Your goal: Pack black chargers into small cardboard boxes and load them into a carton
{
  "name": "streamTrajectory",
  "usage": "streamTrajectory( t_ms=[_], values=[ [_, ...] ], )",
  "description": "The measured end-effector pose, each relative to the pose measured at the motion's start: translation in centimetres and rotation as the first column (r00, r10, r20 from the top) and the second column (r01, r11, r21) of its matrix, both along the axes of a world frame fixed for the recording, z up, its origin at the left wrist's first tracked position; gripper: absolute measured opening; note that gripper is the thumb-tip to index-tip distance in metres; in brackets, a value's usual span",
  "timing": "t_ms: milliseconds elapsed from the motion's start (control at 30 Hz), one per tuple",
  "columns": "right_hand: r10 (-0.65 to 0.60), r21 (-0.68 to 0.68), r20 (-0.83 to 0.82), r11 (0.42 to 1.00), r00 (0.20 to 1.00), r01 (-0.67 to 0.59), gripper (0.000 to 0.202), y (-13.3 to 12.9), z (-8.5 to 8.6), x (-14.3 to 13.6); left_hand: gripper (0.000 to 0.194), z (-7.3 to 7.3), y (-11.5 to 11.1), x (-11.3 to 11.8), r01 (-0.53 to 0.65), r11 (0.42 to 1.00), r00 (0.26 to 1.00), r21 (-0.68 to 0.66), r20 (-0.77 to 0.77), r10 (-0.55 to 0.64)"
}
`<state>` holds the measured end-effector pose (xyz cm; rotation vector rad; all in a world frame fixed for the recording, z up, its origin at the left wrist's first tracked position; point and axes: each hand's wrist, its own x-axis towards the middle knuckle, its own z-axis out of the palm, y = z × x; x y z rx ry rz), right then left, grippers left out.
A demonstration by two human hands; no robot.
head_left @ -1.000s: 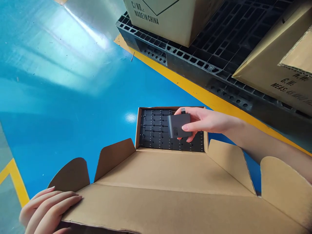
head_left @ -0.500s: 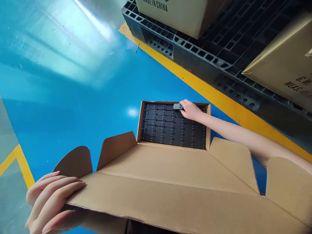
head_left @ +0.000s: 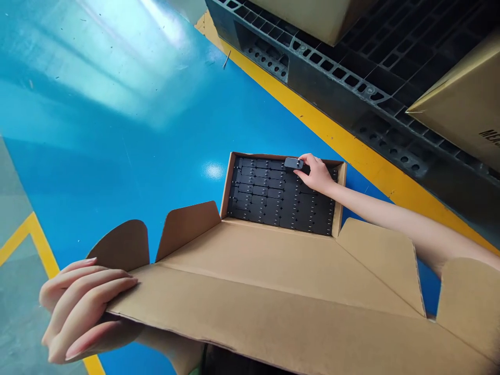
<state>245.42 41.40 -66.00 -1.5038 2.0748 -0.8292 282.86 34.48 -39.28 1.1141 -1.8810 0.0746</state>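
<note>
One dark module (head_left: pixel 294 163) lies crosswise at the box's (head_left: pixel 281 291) far wall.

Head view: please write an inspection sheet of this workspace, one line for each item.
Surface: glossy blue floor with yellow lines; glare from light.
Job's things: open cardboard box, lid flaps folded toward the camera; black parts packed in neat rows inside; one dark grey part at the far edge of the rows.
Clutter: a small thin scrap on the floor near the pallet.
Grippers: left hand grips the box's near left corner; right hand pinches the dark grey part.
Cables: nothing seen.
Surroundings: black plastic pallet carrying cartons.
</note>
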Motion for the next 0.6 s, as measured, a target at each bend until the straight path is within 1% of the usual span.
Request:
streamTrajectory(
  t_ms=[67,100,167,233,267,300,333,367,400,433,467,500,533,567,600],
  values=[
    [0.014,0.043,-0.025,0.999,1.0,-0.013,0.033,0.0,-0.3,-0.2,0.064,-0.6,-0.1,-0.4,0.087,0.985,0.991,-0.15,-0.085,-0.1],
    [0.037,0.077,-0.056,0.996,0.998,-0.033,0.033,0.1,-0.3,-0.2,0.062,-0.8,-0.1,-0.4,0.113,0.978,0.987,-0.177,-0.097,-0.131],
    [0.094,0.127,-0.154,0.989,0.984,-0.075,0.036,0.4,-0.1,0.1,0.061,-1.1,-0.2,-0.2,0.115,0.98,0.988,-0.163,-0.085,-0.13],
    [0.137,0.12,-0.293,0.987,0.946,-0.106,0.045,0.7,0.6,0.8,0.06,-1.3,-0.4,0.2,0.117,0.976,0.988,-0.183,-0.081,-0.134],
    [0.17,0.1,-0.359,0.985,0.918,-0.143,0.049,0.8,1.1,1.3,0.06,-1.3,-0.4,0.4,0.14,0.971,0.985,-0.195,-0.067,-0.156],
    [0.227,0.079,-0.408,0.974,0.884,-0.214,0.05,0.8,1.5,1.7,0.06,-1.4,-0.5,0.6,0.157,0.965,0.983,-0.208,-0.061,-0.173],
    [0.316,0.066,-0.433,0.945,0.844,-0.32,0.048,0.6,1.8,2.1,0.059,-1.4,-0.5,0.7,0.171,0.96,0.98,-0.222,-0.062,-0.189],
    [0.429,0.064,-0.436,0.891,0.791,-0.449,0.043,0.3,2.1,2.5,0.059,-1.4,-0.6,0.7,0.187,0.955,0.977,-0.229,-0.061,-0.206],
    [0.552,0.07,-0.423,0.81,0.719,-0.582,0.038,-0.1,2.1,2.7,0.059,-1.4,-0.6,0.7,0.196,0.953,0.974,-0.231,-0.064,-0.216],
    [0.66,0.081,-0.407,0.715,0.632,-0.694,0.034,-0.7,2.1,3.0,0.059,-1.4,-0.7,0.6,0.197,0.953,0.973,-0.231,-0.07,-0.218],
    [0.742,0.099,-0.395,0.62,0.541,-0.778,0.033,-1.3,1.9,3.1,0.059,-1.4,-0.8,0.6,0.196,0.954,0.974,-0.229,-0.072,-0.217],
    [0.797,0.124,-0.392,0.54,0.459,-0.832,0.032,-1.8,1.6,3.3,0.061,-1.4,-0.9,0.6,0.197,0.952,0.973,-0.233,-0.069,-0.218],
    [0.832,0.154,-0.393,0.478,0.39,-0.865,0.03,-2.4,1.4,3.3,0.063,-1.4,-0.9,0.6,0.2,0.95,0.974,-0.239,-0.059,-0.22],
    [0.857,0.186,-0.395,0.427,0.331,-0.885,0.028,-2.8,1.2,3.4,0.065,-1.4,-1.0,0.8,0.192,0.95,0.976,-0.246,-0.053,-0.21],
    [0.875,0.215,-0.393,0.388,0.284,-0.896,0.027,-3.0,1.1,3.4,0.067,-1.5,-1.1,1.0,0.181,0.951,0.979,-0.251,-0.042,-0.197]
  ],
)
